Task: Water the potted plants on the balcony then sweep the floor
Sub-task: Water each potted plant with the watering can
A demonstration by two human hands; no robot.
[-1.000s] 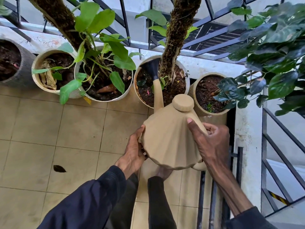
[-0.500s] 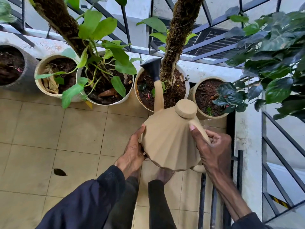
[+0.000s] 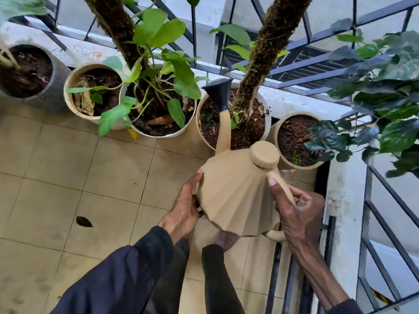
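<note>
**While both hands carry the can, its spout sits over the mossy-pole pot**

As seen from the head cam, the watering can [image 3: 235, 200] is held in the air just past centre at approx 5 o'clock, tipped fwd. The R hand [image 3: 299, 214] is wrapped round the handle [image 3: 280, 180], fingers curled, thumb laid along it. The L hand [image 3: 183, 209] is against the can's side at 9 o'clock, thumb flat on it. Its fingers go under the base, so can't tell if they curl.

The spout [image 3: 223, 132] runs toward 12 o'clock from the can. Its black sprinkler head [image 3: 218, 91] is above the soil of the mossy-pole pot [image 3: 199, 123], just L of the pole [image 3: 267, 53]. No water stream can be made out.

Other pots stand in a row along the railing [image 3: 306, 62]:
- brown-soil pot [image 3: 275, 137] at 1 o'clock of the can, touching the pole pot
- white pot [image 3: 158, 134] w/ green leaves at 11 o'clock
- cream pot [image 3: 68, 96] and grey pot [image 3: 54, 71] at 10 o'clock

A dark leaf [image 3: 84, 221] lies on the tile floor [image 3: 68, 177] at 8 o'clock.
</note>
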